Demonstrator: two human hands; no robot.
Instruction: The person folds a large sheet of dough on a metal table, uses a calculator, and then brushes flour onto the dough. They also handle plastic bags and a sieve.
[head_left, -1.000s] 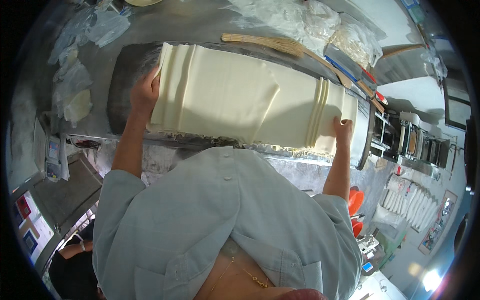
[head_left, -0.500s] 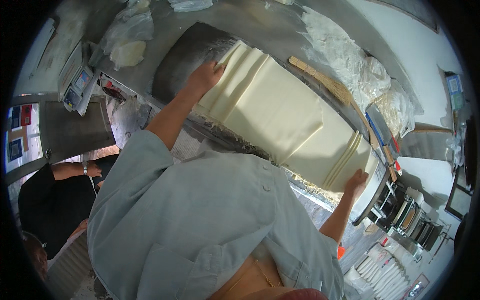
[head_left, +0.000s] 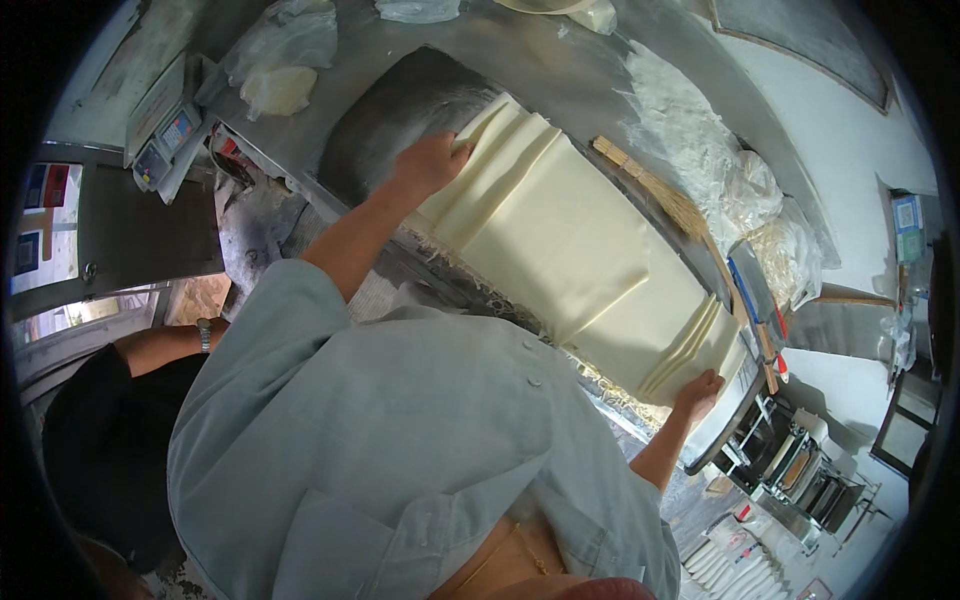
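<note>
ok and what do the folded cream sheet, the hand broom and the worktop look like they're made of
Folded cream sheet: probably flour dough, smooth and matte, since it drapes in soft, rounded folds.
Hand broom: likely straw or another plant fibre, dry and tan, with fine strands fanning out.
Worktop: seemingly bare metal, perhaps steel, judging by its dull grey sheen.

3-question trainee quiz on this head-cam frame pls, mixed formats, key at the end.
1. True or false: the left hand and the right hand both touch the pale dough sheet.

2. Where does the straw brush lie?
A) On top of the dough
B) Beyond the dough's far edge
C) Between the person and the dough

3. Short answer: which hand is nearer the metal machine?

Key: 1. True. 2. B. 3. The right hand.
</note>
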